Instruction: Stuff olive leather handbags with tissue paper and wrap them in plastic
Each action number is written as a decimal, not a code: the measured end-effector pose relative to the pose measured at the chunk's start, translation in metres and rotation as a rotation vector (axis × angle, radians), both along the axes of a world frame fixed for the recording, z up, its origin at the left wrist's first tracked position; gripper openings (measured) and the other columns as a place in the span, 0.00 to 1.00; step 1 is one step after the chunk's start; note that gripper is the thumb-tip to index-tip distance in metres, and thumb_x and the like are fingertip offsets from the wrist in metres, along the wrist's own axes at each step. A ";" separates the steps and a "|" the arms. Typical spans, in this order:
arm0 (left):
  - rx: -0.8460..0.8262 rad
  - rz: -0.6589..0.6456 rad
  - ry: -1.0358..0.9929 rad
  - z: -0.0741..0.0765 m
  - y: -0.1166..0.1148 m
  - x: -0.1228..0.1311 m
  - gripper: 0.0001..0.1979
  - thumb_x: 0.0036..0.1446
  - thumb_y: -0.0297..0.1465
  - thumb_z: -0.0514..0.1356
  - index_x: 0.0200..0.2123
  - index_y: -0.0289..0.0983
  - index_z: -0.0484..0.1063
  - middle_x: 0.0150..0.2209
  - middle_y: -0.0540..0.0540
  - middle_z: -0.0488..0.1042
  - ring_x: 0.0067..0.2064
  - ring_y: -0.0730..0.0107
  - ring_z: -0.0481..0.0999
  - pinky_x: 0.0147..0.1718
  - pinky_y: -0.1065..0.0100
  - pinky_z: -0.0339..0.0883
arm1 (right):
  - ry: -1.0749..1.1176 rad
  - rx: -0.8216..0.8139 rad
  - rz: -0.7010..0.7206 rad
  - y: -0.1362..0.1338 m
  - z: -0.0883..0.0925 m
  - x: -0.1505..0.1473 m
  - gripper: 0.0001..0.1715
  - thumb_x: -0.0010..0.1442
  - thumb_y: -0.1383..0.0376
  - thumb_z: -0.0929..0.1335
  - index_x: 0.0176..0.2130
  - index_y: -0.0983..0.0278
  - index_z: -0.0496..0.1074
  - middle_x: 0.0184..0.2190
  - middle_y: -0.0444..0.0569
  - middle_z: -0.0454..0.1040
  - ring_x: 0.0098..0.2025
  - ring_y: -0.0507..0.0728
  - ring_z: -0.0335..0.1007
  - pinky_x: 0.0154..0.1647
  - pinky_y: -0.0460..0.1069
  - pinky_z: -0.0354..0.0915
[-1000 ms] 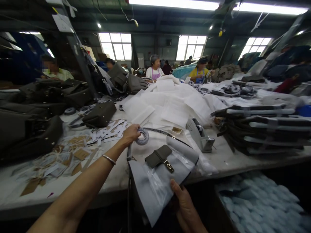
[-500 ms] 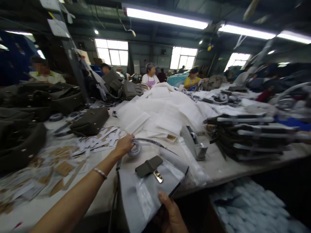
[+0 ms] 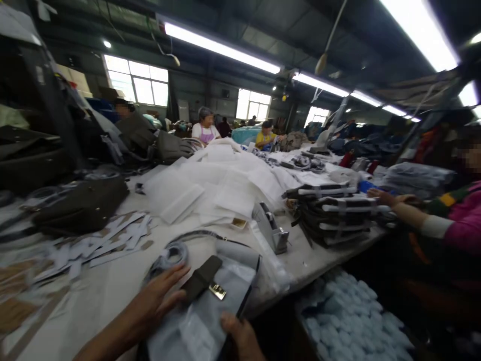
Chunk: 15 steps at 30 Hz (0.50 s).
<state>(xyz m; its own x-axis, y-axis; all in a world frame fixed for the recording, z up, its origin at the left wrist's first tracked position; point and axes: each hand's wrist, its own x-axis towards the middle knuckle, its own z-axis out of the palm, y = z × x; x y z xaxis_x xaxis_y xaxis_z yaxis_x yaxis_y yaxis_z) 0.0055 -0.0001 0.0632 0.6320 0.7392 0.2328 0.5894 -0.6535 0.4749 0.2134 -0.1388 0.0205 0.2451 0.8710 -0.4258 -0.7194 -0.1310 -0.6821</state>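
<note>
A handbag [image 3: 236, 273] wrapped in pale clear film lies near me at the table's front edge. Its dark flap [image 3: 203, 278] carries a gold metal clasp [image 3: 217, 291]. My left hand [image 3: 160, 303] rests at the bag's left side, fingers stretched out and pointing toward the flap, with nothing gripped. With the thumb on top, my right hand [image 3: 242, 333] grips the bag's lower right edge; its other fingers are hidden underneath. A wrapped strap coil [image 3: 176, 254] sits just beyond my left fingers, and a dark strap arches behind the bag.
White foam sheets [image 3: 214, 183] are heaped mid-table. A tape dispenser [image 3: 271, 228] stands before stacked dark bags [image 3: 334, 215]. Paper strips [image 3: 108, 240] lie left, near another dark bag [image 3: 84, 203]. Pale bundles [image 3: 349, 311] fill a container below. A co-worker's arm [image 3: 417, 220] reaches in from the right.
My left hand has let go of the strap coil and come back onto the bag's left side. My right hand keeps its grip. The view has swung right, bringing a co-worker into sight.
</note>
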 end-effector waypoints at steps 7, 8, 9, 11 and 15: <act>-0.195 -0.254 0.267 0.056 -0.033 0.028 0.32 0.62 0.43 0.59 0.66 0.45 0.56 0.69 0.42 0.51 0.69 0.51 0.51 0.66 0.44 0.46 | 0.076 -0.096 0.061 -0.016 0.027 -0.003 0.47 0.43 0.49 0.78 0.57 0.65 0.68 0.45 0.54 0.79 0.45 0.66 0.75 0.43 0.56 0.71; -0.218 -0.259 0.295 0.059 -0.037 0.031 0.33 0.61 0.41 0.61 0.66 0.43 0.57 0.69 0.40 0.51 0.69 0.49 0.50 0.65 0.42 0.45 | 0.080 -0.105 0.056 -0.016 0.028 -0.004 0.48 0.43 0.49 0.79 0.57 0.65 0.68 0.45 0.55 0.79 0.46 0.66 0.75 0.43 0.56 0.71; -0.230 -0.257 0.312 0.062 -0.040 0.033 0.33 0.60 0.40 0.62 0.66 0.42 0.57 0.69 0.39 0.51 0.69 0.49 0.50 0.65 0.41 0.45 | 0.083 -0.112 0.053 -0.017 0.028 -0.006 0.49 0.43 0.50 0.79 0.58 0.65 0.67 0.45 0.55 0.79 0.46 0.66 0.75 0.43 0.56 0.72; -0.240 -0.249 0.327 0.068 -0.041 0.032 0.33 0.59 0.37 0.63 0.65 0.40 0.58 0.68 0.37 0.51 0.69 0.48 0.51 0.65 0.40 0.45 | 0.089 -0.125 0.046 -0.015 0.027 -0.012 0.50 0.43 0.50 0.79 0.59 0.65 0.65 0.45 0.55 0.79 0.47 0.67 0.75 0.42 0.56 0.72; -0.208 -0.203 0.291 0.073 -0.033 0.021 0.32 0.57 0.33 0.65 0.63 0.39 0.62 0.67 0.36 0.56 0.68 0.49 0.54 0.65 0.42 0.46 | 0.142 -0.140 0.073 -0.004 0.021 -0.028 0.50 0.41 0.51 0.81 0.58 0.62 0.65 0.46 0.53 0.79 0.47 0.65 0.76 0.43 0.56 0.73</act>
